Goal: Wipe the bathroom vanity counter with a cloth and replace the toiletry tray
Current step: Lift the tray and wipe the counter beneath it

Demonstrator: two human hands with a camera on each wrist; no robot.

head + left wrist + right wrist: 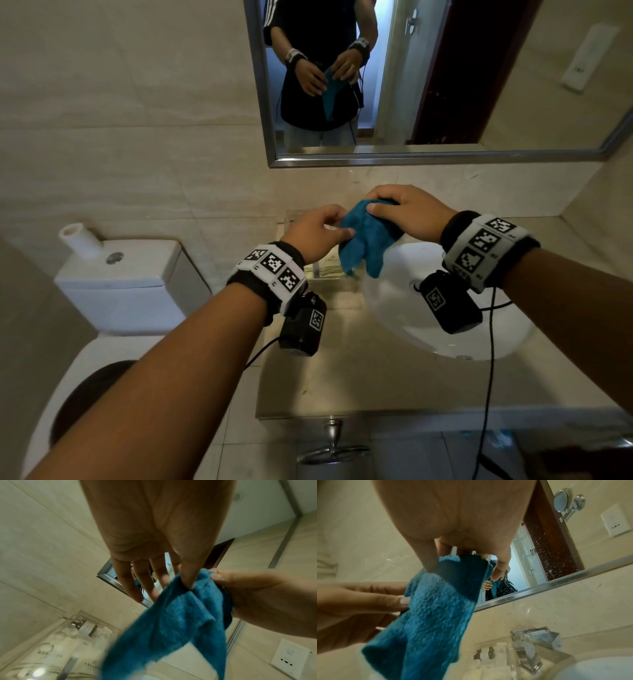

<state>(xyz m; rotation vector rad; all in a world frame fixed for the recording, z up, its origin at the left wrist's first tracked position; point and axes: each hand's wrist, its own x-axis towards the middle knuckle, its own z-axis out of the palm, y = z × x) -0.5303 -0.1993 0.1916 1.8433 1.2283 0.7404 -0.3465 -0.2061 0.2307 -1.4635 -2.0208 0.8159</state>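
A blue terry cloth (366, 240) hangs in the air between both hands, above the beige vanity counter (342, 359). My left hand (337, 230) pinches its left edge between thumb and forefinger, the other fingers straight (135, 588). My right hand (380, 205) grips the cloth's top, thumb on the front and fingers curled behind. The cloth (180, 628) droops in two folds. A clear toiletry tray (323, 272) stands on the counter by the wall, under the hands and partly hidden by them. It holds small bottles and packets (82, 630).
A white basin (445, 318) is set into the counter right of the tray, with a chrome faucet (530, 642) behind it. A toilet (130, 284) stands to the left. The mirror (411, 102) hangs on the wall above. A bin lid (332, 448) sits below the counter's front edge.
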